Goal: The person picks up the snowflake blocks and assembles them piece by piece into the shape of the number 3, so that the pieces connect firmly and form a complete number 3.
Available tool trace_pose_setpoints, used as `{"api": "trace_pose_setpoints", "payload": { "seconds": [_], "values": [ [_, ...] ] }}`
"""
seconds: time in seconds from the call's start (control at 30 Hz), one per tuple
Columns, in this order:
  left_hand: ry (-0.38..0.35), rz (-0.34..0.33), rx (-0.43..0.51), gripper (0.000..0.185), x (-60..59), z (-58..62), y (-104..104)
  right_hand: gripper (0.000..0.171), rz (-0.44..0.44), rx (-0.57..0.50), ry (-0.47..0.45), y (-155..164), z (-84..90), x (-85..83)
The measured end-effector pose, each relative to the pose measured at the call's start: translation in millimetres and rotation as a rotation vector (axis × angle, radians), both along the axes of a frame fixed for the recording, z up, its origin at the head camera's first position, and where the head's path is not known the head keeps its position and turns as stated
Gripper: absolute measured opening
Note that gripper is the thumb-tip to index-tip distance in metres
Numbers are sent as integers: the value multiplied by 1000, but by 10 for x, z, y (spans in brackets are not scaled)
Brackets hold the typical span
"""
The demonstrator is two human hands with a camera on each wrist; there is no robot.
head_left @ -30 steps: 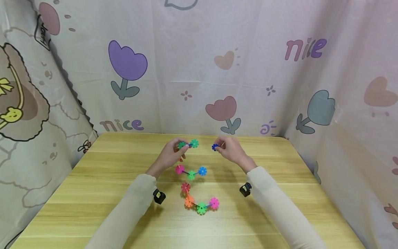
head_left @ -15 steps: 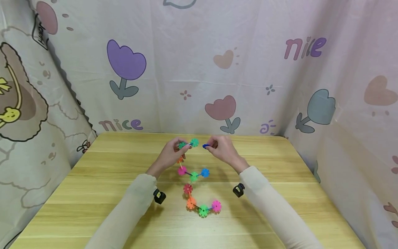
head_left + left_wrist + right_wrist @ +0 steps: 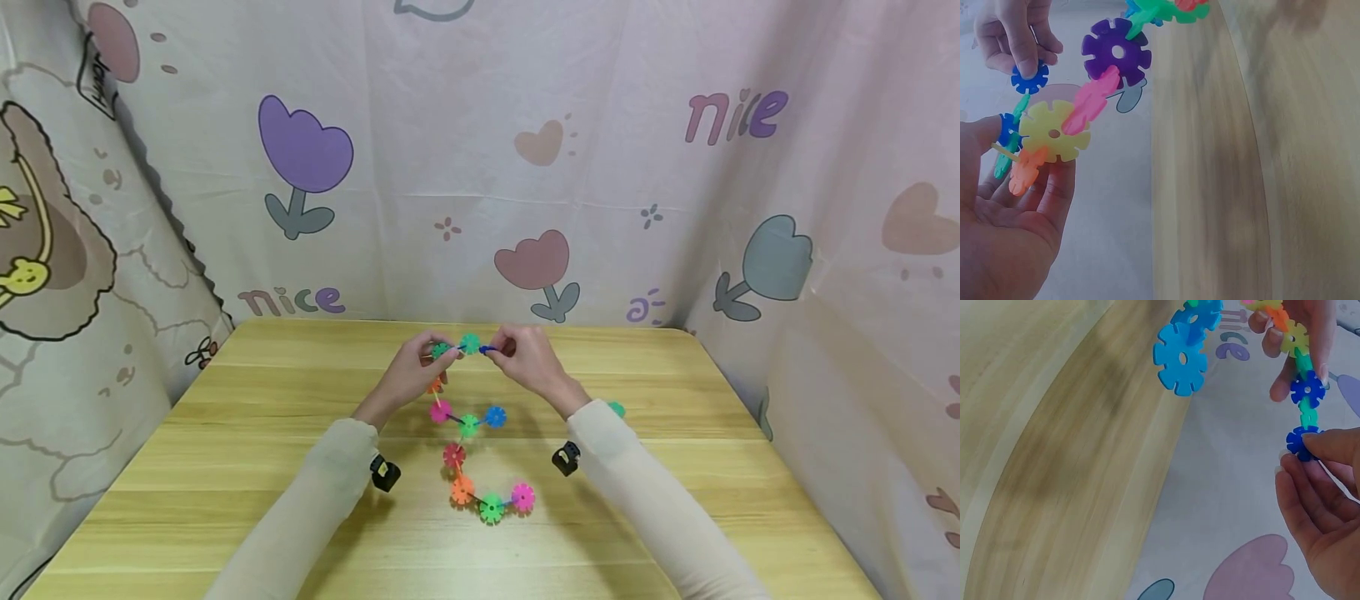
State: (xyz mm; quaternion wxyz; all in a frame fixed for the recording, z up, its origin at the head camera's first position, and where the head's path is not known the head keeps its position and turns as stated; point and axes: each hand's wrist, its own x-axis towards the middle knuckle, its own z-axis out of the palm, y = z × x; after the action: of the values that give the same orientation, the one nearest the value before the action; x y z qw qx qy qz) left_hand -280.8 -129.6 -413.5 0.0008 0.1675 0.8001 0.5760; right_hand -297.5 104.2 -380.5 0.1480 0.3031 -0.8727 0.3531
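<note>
Closing in from the right, the right hand (image 3: 525, 360) has carried its blue disc (image 3: 487, 349) up against the chain of snowflake discs (image 3: 468, 426). Head view: the left hand (image 3: 412, 371) pinches the chain's upper end above the table (image 3: 225, 467); about ten linked discs show, and one loose green disc (image 3: 617, 408) lies apart. Left wrist view: fingers curl around a yellow disc (image 3: 1055, 132). Right wrist view: thumb and fingertips pinch the blue disc. Light, stiff plastic, probably; the slotted joints look liable to pop, so grip by the rims.
</note>
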Motion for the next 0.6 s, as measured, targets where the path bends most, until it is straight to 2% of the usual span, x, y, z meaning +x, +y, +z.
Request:
{"api": "trace_pose_setpoints", "payload": {
  "seconds": [0.17, 0.37, 0.6],
  "values": [
    [-12, -4, 0, 32, -7, -1, -1, 9, -2, -11, 21, -25, -19, -11],
    [28, -40, -22, 45, -11, 15, -11, 10, -14, -31, 38, -46, -34, -15],
    [60, -76, -55, 44, -5, 37, -4, 10, -14, -23, 62, -76, -25, -17]
  ]
}}
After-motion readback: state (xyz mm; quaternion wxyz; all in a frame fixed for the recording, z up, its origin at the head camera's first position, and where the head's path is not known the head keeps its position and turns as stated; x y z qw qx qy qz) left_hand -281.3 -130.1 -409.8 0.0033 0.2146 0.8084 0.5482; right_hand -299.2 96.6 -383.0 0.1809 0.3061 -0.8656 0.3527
